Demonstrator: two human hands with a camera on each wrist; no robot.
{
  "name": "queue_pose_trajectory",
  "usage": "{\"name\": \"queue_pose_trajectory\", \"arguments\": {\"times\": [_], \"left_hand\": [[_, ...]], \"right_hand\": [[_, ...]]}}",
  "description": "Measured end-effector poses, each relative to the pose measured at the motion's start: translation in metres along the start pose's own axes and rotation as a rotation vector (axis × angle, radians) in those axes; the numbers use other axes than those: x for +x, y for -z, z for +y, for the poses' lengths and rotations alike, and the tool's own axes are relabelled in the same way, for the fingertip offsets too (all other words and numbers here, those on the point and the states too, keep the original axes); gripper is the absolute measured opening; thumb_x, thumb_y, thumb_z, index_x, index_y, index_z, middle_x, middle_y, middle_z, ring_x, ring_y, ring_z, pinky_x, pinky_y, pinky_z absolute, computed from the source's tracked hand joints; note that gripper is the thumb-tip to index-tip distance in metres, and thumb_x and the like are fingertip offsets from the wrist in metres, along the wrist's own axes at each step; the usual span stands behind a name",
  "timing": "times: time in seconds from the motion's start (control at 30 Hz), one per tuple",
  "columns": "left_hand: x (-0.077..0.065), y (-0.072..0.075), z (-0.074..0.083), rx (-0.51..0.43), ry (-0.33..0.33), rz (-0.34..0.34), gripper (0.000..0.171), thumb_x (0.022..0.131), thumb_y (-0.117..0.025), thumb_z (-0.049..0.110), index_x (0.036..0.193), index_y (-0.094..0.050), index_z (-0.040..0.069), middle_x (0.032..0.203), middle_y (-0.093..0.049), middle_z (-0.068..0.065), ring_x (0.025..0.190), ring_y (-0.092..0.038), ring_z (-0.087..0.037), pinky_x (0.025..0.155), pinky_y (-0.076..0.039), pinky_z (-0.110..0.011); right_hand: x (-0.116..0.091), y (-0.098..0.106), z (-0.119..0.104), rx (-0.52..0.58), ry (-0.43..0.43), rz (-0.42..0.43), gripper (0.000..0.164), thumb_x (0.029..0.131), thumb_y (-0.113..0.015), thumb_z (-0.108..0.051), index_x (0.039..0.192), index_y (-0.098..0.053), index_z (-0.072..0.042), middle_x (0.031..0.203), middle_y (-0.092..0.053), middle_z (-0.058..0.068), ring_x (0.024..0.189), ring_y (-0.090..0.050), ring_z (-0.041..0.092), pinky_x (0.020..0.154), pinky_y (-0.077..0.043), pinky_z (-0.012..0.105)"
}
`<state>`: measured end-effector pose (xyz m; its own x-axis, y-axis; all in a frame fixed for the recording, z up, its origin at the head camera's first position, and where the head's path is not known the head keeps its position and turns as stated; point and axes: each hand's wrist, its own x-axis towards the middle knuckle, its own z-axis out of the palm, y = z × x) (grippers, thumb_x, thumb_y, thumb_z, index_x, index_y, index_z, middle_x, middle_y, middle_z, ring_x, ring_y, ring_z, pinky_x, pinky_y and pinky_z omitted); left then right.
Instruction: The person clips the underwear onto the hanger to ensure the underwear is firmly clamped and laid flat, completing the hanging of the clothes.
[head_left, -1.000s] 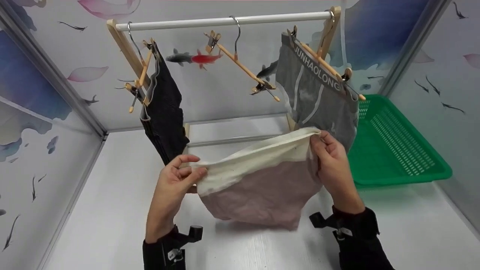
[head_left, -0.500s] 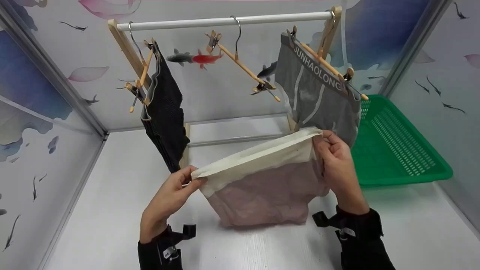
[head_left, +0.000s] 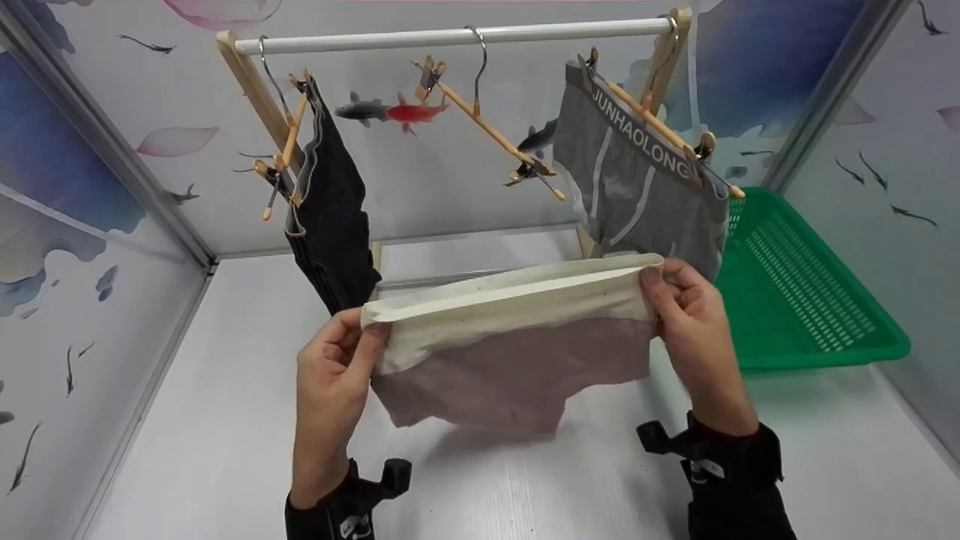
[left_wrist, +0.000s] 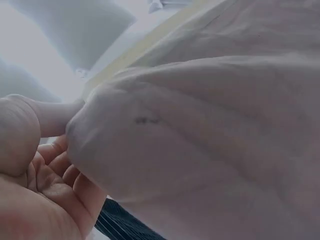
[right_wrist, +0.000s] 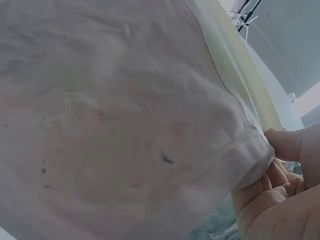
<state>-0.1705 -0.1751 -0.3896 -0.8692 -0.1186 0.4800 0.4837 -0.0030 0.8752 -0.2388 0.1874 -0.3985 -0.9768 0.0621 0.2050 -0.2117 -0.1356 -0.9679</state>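
A pair of pink underpants (head_left: 510,375) with a cream waistband is stretched between both hands in the head view, above the white table. My left hand (head_left: 334,375) pinches the left end of the waistband, thumb in front. At the other end, my right hand (head_left: 686,322) pinches the waistband's right corner, slightly higher than the left. The pink cloth (left_wrist: 210,150) fills much of the left wrist view. In the right wrist view small dark marks show on the cloth (right_wrist: 115,140). Behind the underpants hangs a bare wooden clip hanger (head_left: 487,131).
A white rail (head_left: 360,42) on a wooden stand spans the back. Black underpants (head_left: 330,202) hang clipped at left, grey underpants (head_left: 622,165) at right. A green basket (head_left: 810,285) stands on the right of the white table (head_left: 202,420).
The left hand has re-gripped the waistband corner, dipping and then rising again. The right hand has shifted a little to the right, and the waistband is now spread wider and more level.
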Motion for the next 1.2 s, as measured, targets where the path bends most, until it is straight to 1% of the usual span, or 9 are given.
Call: {"name": "queue_pose_trajectory", "arguments": {"times": [0.13,0.23,0.37,0.47,0.53,0.63,0.87,1.03,1.2], "left_hand": [[0.001,0.000,-0.001,0.049,0.047,0.009,0.016,0.098,-0.063,-0.001,0.111,-0.066,-0.011,0.102,-0.073,-0.018,0.086,-0.069,-0.020,0.074,-0.056,-0.028],[0.006,0.003,-0.012,0.137,0.121,0.005,0.016,0.098,-0.066,0.004,0.109,-0.067,-0.009,0.100,-0.074,-0.016,0.084,-0.069,-0.020,0.073,-0.056,-0.027],[0.015,0.005,-0.040,0.294,0.179,-0.015,0.017,0.098,-0.069,0.011,0.105,-0.071,-0.003,0.097,-0.075,-0.012,0.081,-0.068,-0.018,0.070,-0.054,-0.023],[0.020,0.005,-0.066,0.424,0.157,-0.032,0.015,0.098,-0.070,0.016,0.102,-0.073,0.002,0.094,-0.074,-0.008,0.081,-0.069,-0.018,0.069,-0.053,-0.023],[0.021,0.006,-0.083,0.508,0.138,-0.038,0.012,0.098,-0.070,0.017,0.100,-0.072,0.005,0.093,-0.073,-0.005,0.081,-0.068,-0.018,0.070,-0.054,-0.026],[0.022,0.005,-0.101,0.596,0.133,-0.046,0.010,0.099,-0.068,0.017,0.099,-0.071,0.008,0.092,-0.072,-0.004,0.082,-0.069,-0.019,0.073,-0.055,-0.033],[0.022,0.002,-0.125,0.630,0.161,-0.052,0.012,0.101,-0.065,0.017,0.103,-0.071,0.007,0.092,-0.072,-0.004,0.086,-0.070,-0.021,0.080,-0.056,-0.041],[0.022,0.000,-0.132,0.669,0.178,-0.035,0.015,0.101,-0.064,0.018,0.107,-0.070,0.005,0.094,-0.073,-0.006,0.088,-0.071,-0.024,0.083,-0.055,-0.044],[0.021,-0.001,-0.132,0.666,0.191,-0.019,0.025,0.101,-0.064,0.014,0.122,-0.066,0.001,0.110,-0.072,-0.015,0.099,-0.070,-0.030,0.085,-0.056,-0.045]], "right_hand": [[-0.001,-0.001,-0.001,-0.014,-0.010,-0.003,0.028,0.102,-0.064,-0.025,0.115,-0.061,0.000,0.082,-0.070,0.011,0.069,-0.065,0.018,0.053,-0.054,0.027],[0.003,-0.002,0.004,-0.103,-0.038,-0.034,0.028,0.102,-0.064,-0.026,0.115,-0.062,-0.001,0.076,-0.069,0.009,0.064,-0.062,0.016,0.048,-0.049,0.025],[0.014,-0.003,0.023,-0.264,-0.066,-0.103,0.032,0.102,-0.064,-0.028,0.116,-0.062,0.000,0.063,-0.058,0.002,0.051,-0.047,0.009,0.046,-0.038,0.023],[0.021,-0.003,0.041,-0.358,-0.065,-0.186,0.031,0.103,-0.062,-0.025,0.117,-0.061,0.003,0.059,-0.047,-0.001,0.048,-0.036,0.007,0.048,-0.033,0.022],[0.026,-0.004,0.054,-0.391,-0.058,-0.238,0.028,0.104,-0.060,-0.020,0.116,-0.060,0.005,0.062,-0.049,0.001,0.050,-0.040,0.008,0.050,-0.036,0.022],[0.032,-0.005,0.073,-0.426,-0.034,-0.269,0.025,0.105,-0.059,-0.014,0.115,-0.059,0.008,0.072,-0.061,0.010,0.057,-0.050,0.012,0.055,-0.043,0.022],[0.038,-0.002,0.098,-0.530,-0.011,-0.239,0.024,0.105,-0.058,-0.015,0.114,-0.063,0.007,0.088,-0.070,0.018,0.064,-0.061,0.018,0.061,-0.049,0.023],[0.040,-0.001,0.103,-0.554,-0.030,-0.235,0.027,0.106,-0.056,-0.016,0.120,-0.061,0.006,0.101,-0.070,0.020,0.081,-0.068,0.022,0.070,-0.054,0.025],[0.039,-0.003,0.103,-0.618,0.036,-0.224,0.025,0.104,-0.059,-0.012,0.121,-0.062,0.005,0.109,-0.070,0.019,0.100,-0.068,0.035,0.083,-0.054,0.038]]}}
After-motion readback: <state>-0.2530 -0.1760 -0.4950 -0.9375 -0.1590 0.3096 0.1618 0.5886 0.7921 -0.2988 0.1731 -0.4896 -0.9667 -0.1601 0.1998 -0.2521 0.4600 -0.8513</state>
